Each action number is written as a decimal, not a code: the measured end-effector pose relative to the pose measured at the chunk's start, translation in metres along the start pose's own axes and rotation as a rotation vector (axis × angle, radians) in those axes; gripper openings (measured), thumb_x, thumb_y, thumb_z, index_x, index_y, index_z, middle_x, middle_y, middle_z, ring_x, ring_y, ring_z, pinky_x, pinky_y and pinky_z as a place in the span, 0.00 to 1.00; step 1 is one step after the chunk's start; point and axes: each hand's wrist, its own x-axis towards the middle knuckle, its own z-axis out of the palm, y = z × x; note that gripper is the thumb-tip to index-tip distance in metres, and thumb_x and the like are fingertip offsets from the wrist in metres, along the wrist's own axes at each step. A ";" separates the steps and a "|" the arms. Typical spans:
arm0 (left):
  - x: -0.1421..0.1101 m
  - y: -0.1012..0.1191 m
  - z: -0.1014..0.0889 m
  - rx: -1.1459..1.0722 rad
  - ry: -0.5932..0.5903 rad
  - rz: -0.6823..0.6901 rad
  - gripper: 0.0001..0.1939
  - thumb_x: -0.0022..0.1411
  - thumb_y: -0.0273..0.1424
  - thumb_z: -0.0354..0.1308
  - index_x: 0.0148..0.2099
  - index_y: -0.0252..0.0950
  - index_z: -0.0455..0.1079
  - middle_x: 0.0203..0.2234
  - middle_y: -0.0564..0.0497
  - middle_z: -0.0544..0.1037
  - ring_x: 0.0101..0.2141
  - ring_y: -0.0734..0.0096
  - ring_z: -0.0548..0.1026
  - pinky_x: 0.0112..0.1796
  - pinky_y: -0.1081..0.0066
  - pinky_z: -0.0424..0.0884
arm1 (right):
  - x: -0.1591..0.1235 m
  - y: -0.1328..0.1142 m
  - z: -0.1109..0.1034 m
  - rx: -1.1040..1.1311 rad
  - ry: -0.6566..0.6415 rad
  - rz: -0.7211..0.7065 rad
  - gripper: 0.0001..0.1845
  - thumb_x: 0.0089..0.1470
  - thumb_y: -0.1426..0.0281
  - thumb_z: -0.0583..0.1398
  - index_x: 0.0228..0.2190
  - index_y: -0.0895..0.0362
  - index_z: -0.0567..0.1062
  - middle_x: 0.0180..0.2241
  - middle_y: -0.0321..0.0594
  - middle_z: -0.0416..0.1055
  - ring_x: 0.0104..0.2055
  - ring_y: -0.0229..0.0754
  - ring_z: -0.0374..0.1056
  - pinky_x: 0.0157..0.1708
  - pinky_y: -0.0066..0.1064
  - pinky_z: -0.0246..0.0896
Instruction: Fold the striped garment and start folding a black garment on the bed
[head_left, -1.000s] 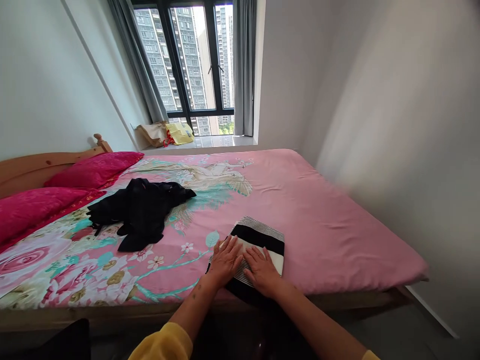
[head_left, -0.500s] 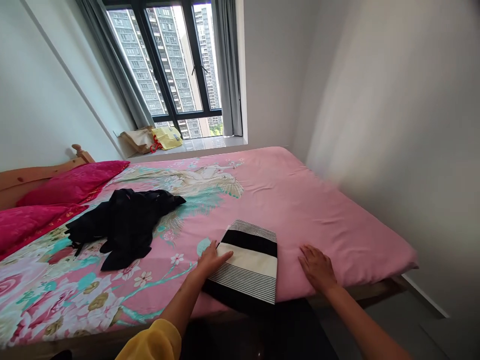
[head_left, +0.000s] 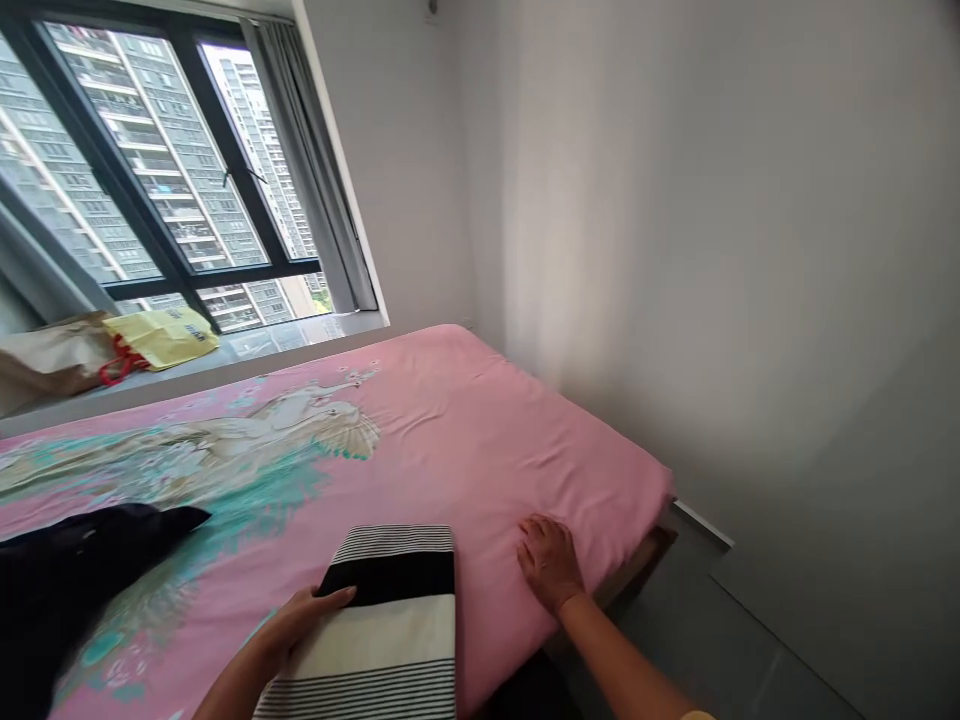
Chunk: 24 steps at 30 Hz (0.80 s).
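Observation:
A folded striped garment [head_left: 390, 620] in black, white and thin pinstripes lies near the bed's front edge; its exact kind I cannot tell. My left hand [head_left: 304, 618] grips its left edge, thumb on top and the fingers mostly hidden beneath. To the right of the cloth, my right hand [head_left: 550, 562] rests palm down on the pink bedsheet [head_left: 480, 450], fingers stretched out and holding nothing. A black garment [head_left: 82, 570] lies crumpled at the left, partly cut off by the frame.
On the windowsill stand a yellow bag [head_left: 165, 337] with red handles and a brown paper bag [head_left: 60, 350]. A grey curtain [head_left: 315, 170] hangs by the window. The wall [head_left: 675, 250] rises beyond the bed's right side, with grey floor [head_left: 675, 620] below.
My view has swung right and closer, so the pillows have left the frame. My left thumb now lies over the striped garment's edge. The right hand stays flat on the sheet.

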 end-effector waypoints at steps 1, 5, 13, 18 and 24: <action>0.001 0.000 0.001 -0.029 -0.058 -0.044 0.18 0.51 0.45 0.63 0.33 0.34 0.73 0.24 0.48 0.80 0.30 0.52 0.79 0.31 0.61 0.73 | 0.001 0.001 0.000 0.015 0.007 0.003 0.14 0.54 0.69 0.55 0.44 0.54 0.71 0.47 0.42 0.69 0.52 0.44 0.60 0.57 0.39 0.45; 0.001 0.002 0.014 -0.204 -0.246 -0.213 0.18 0.57 0.47 0.57 0.33 0.35 0.72 0.24 0.49 0.80 0.31 0.55 0.80 0.36 0.62 0.74 | 0.003 0.002 -0.001 0.078 0.036 0.010 0.13 0.52 0.71 0.56 0.42 0.54 0.71 0.46 0.41 0.69 0.51 0.44 0.60 0.56 0.39 0.46; -0.028 0.055 0.049 -0.537 -0.192 -0.254 0.28 0.61 0.42 0.53 0.61 0.39 0.58 0.27 0.51 0.82 0.38 0.46 0.79 0.42 0.46 0.73 | 0.005 0.005 -0.003 0.178 0.105 0.023 0.12 0.49 0.75 0.57 0.38 0.54 0.72 0.43 0.39 0.70 0.49 0.43 0.60 0.57 0.39 0.47; -0.034 0.135 0.091 -0.741 -0.263 -0.152 0.34 0.59 0.34 0.58 0.65 0.30 0.53 0.38 0.40 0.80 0.44 0.45 0.76 0.47 0.50 0.72 | 0.006 0.007 0.000 0.214 0.131 0.036 0.10 0.48 0.76 0.57 0.35 0.55 0.72 0.41 0.41 0.70 0.47 0.45 0.61 0.56 0.41 0.48; -0.004 0.199 0.183 -0.836 -0.372 0.145 0.29 0.64 0.36 0.52 0.64 0.31 0.55 0.42 0.39 0.79 0.44 0.52 0.77 0.49 0.54 0.71 | 0.007 0.010 0.003 0.225 0.156 0.055 0.07 0.47 0.76 0.57 0.30 0.55 0.71 0.34 0.40 0.69 0.42 0.44 0.63 0.54 0.42 0.50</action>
